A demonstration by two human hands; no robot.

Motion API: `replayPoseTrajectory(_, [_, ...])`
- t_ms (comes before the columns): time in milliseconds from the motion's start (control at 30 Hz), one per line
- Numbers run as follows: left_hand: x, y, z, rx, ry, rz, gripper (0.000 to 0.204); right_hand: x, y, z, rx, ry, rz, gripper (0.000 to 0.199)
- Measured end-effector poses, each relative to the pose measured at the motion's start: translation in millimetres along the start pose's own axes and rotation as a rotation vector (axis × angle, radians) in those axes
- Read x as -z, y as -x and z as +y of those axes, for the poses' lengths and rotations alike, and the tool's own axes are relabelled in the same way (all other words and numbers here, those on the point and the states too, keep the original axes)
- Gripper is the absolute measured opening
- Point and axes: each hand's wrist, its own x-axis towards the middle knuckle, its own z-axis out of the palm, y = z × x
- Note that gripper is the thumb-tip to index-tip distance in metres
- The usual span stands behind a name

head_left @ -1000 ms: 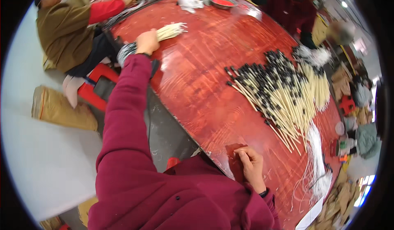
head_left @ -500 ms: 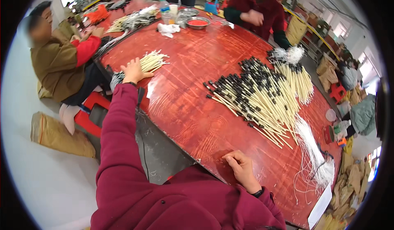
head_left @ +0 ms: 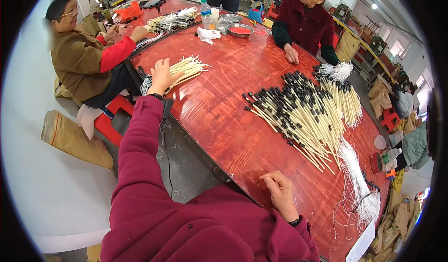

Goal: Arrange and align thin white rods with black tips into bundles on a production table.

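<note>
My left hand (head_left: 162, 76) reaches far out over the red table (head_left: 224, 117), fingers spread, resting on a small bundle of pale thin sticks (head_left: 186, 68) near the table's left edge. My right hand (head_left: 280, 192) lies close to me on the bare red surface, fingers curled loosely, with nothing seen in it. A big pile of pale sticks with black tips (head_left: 303, 112) is spread across the table's middle right. White strings (head_left: 359, 182) trail off its near end.
A person in a brown jacket (head_left: 79, 61) sits at the left, working on sticks (head_left: 163, 21). Another in dark red (head_left: 308, 24) sits at the far side. A metal bowl of red stuff (head_left: 240, 30), a bottle (head_left: 206, 12), a white rag (head_left: 207, 34); red stool (head_left: 114, 117), brown sack (head_left: 74, 138).
The view has tilted up, so the table sits lower in the picture. My left hand stays on the stick bundle, fingers now spread. My right hand has barely moved.
</note>
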Motion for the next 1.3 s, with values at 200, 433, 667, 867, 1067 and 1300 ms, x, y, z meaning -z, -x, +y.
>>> replayPoseTrajectory(200, [66,8,18,0.051,0.452,0.208,0.046,3,6,-10,0.022,0.017,0.006,0.012])
replayPoseTrajectory(433, [241,58,163,-0.549,1.735,-0.043,0.043,8,15,-12,0.094,0.05,0.048,0.017])
replayPoseTrajectory(667, [299,100,243,-1.258,1.985,-0.265,0.041,16,22,-18,0.224,0.117,0.036,0.014])
replayPoseTrajectory(867, [315,102,268,-1.328,1.952,-0.242,0.04,36,42,-16,0.235,0.064,0.176,0.013])
replayPoseTrajectory(1067, [314,108,286,-1.353,1.945,-0.205,0.04,46,63,-4,0.194,-0.03,0.285,0.013])
replayPoseTrajectory(1300, [314,111,284,-1.308,1.936,-0.116,0.04,51,62,-7,0.21,0.032,0.287,0.011])
